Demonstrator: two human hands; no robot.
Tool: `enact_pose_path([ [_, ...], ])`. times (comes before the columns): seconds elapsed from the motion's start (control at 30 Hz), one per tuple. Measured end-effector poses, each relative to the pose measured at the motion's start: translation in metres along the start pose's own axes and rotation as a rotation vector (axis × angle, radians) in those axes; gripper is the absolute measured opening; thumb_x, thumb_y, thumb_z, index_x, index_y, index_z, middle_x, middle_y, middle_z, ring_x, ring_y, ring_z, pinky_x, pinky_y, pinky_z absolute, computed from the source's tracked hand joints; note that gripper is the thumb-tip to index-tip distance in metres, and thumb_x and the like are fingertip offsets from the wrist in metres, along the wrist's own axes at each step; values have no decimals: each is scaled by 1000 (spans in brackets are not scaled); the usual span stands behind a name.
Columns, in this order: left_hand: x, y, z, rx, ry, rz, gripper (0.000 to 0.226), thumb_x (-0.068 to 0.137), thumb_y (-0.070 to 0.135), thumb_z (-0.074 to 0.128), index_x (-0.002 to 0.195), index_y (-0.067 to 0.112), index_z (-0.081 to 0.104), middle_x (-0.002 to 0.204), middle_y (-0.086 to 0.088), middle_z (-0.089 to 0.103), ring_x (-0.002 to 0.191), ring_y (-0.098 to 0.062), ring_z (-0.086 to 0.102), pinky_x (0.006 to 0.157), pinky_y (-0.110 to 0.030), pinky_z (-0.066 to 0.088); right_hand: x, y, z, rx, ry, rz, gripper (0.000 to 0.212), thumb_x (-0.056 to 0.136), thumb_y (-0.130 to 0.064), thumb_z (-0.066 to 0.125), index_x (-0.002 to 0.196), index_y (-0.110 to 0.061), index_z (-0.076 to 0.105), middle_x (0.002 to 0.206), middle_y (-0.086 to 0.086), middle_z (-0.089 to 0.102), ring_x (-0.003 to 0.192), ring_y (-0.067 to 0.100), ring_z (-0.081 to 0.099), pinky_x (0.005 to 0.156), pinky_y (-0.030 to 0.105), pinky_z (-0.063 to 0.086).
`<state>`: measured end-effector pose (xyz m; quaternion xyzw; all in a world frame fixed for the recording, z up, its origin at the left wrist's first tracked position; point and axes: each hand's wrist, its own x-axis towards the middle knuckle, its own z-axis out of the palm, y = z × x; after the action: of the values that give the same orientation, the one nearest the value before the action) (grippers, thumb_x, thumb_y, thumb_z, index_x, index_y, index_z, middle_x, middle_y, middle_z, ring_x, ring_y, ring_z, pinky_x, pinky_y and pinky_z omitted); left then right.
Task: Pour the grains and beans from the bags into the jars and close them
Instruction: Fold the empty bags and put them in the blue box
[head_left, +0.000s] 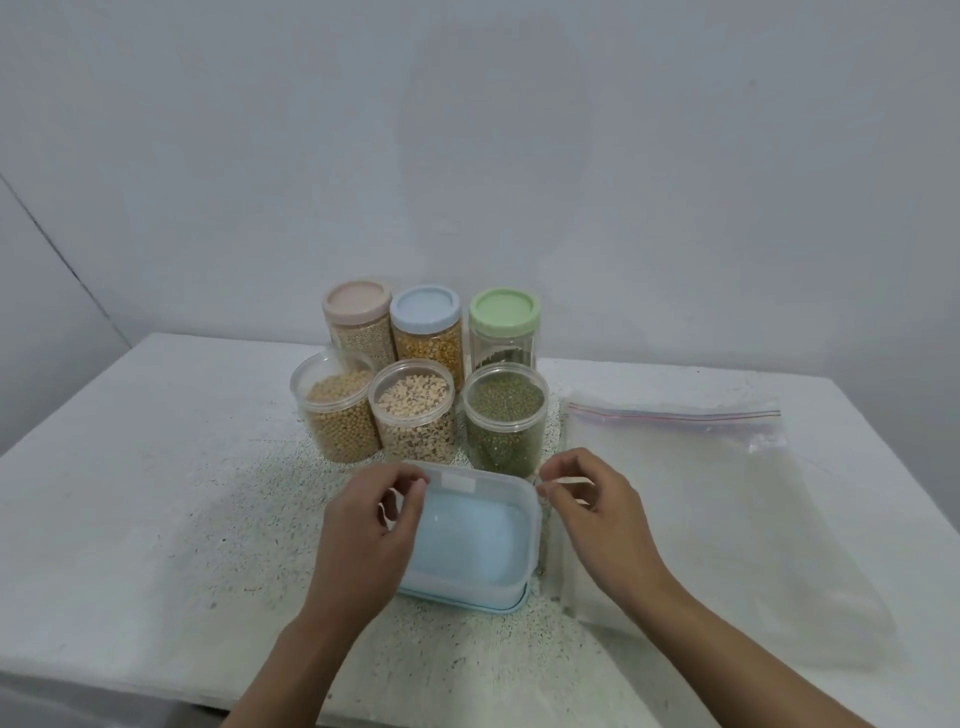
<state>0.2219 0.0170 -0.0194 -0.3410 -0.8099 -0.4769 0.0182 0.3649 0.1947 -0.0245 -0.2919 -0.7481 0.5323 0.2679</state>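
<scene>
Three open jars stand in a front row: soybeans (337, 415), black-eyed peas (414, 415) and green mung beans (505, 421). Behind them are three lidded jars, with a pink lid (356, 301), a blue lid (425, 309) and a green lid (504, 313). Close to me lies a blue rectangular box (467, 545) with a translucent lid. My left hand (371, 525) grips the lid's left edge with curled fingers. My right hand (592, 512) pinches its far right corner. An empty clear zip bag (691, 467) lies flat to the right.
Everything sits on a white speckled table (156, 493) against a plain pale wall. Loose grains are scattered on the tabletop around the jars and the box. The table's front edge runs just under my forearms.
</scene>
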Motion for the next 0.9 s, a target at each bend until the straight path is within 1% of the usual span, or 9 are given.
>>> enact_pose_path([
  [0.13, 3, 36, 29, -77, -137, 102, 14, 94, 10, 68, 94, 25, 71, 84, 14, 66, 85, -12, 62, 69, -18, 50, 6, 5, -40, -150, 107, -69, 20, 93, -5, 63, 88, -24, 67, 76, -4, 71, 73, 10, 67, 65, 18, 50],
  [0.27, -2, 63, 84, -104, -366, 110, 20, 100, 17, 60, 117, 27, 65, 111, 11, 61, 104, -2, 59, 92, -18, 49, 13, 40, -108, -489, 115, -42, 16, 97, -17, 61, 107, -29, 65, 93, -12, 70, 77, 8, 63, 74, 31, 50],
  [0.33, -9, 70, 112, -45, -488, 62, 33, 105, 25, 52, 137, 29, 52, 137, 10, 47, 124, 1, 47, 105, -12, 33, 13, 62, -137, -687, 48, -21, 25, 99, -26, 59, 123, -30, 62, 114, -11, 68, 99, 11, 62, 89, 32, 47],
  [0.4, -16, 73, 138, 28, -561, -10, 45, 107, 29, 46, 151, 27, 36, 154, 3, 29, 141, -8, 31, 109, -11, 18, 7, 81, -159, -814, 49, -27, 32, 99, -31, 60, 130, -27, 63, 129, -8, 65, 126, 17, 54, 104, 36, 41],
  [0.5, -27, 69, 165, 122, -628, -146, 57, 107, 31, 44, 158, 28, 17, 167, -13, 2, 156, -24, 1, 122, -30, 9, -2, 102, -180, -858, 88, 35, 38, 99, -37, 59, 136, -26, 61, 146, -2, 55, 143, 23, 38, 114, 40, 33],
  [0.57, -33, 63, 174, 158, -621, -190, 63, 106, 34, 47, 159, 30, 14, 169, -13, -6, 157, -26, -7, 125, -37, 5, -7, 111, -188, -805, 71, 116, 45, 100, -41, 57, 143, -31, 53, 158, -3, 42, 151, 23, 26, 120, 42, 27],
  [0.67, -38, 60, 181, 145, -542, -161, 62, 102, 31, 55, 155, 31, 24, 168, -11, 8, 157, -25, 2, 126, -39, 13, -10, 120, -194, -699, 13, 174, 52, 100, -44, 57, 149, -33, 45, 164, -6, 29, 155, 18, 16, 122, 37, 22],
  [0.77, -35, 60, 184, 120, -498, -144, 61, 98, 21, 61, 152, 22, 33, 161, -9, 28, 152, -22, 19, 121, -29, 17, -6, 126, -196, -634, 6, 164, 52, 99, -39, 61, 148, -31, 46, 165, -7, 28, 155, 15, 16, 119, 35, 26],
  [0.9, -23, 74, 195, 77, -442, -211, 63, 99, 19, 61, 155, 15, 32, 161, -4, 33, 148, -19, 30, 116, -24, 20, 15, 130, -207, -624, 2, 135, 53, 97, -29, 65, 147, -22, 49, 164, -2, 31, 154, 18, 22, 119, 28, 21],
])
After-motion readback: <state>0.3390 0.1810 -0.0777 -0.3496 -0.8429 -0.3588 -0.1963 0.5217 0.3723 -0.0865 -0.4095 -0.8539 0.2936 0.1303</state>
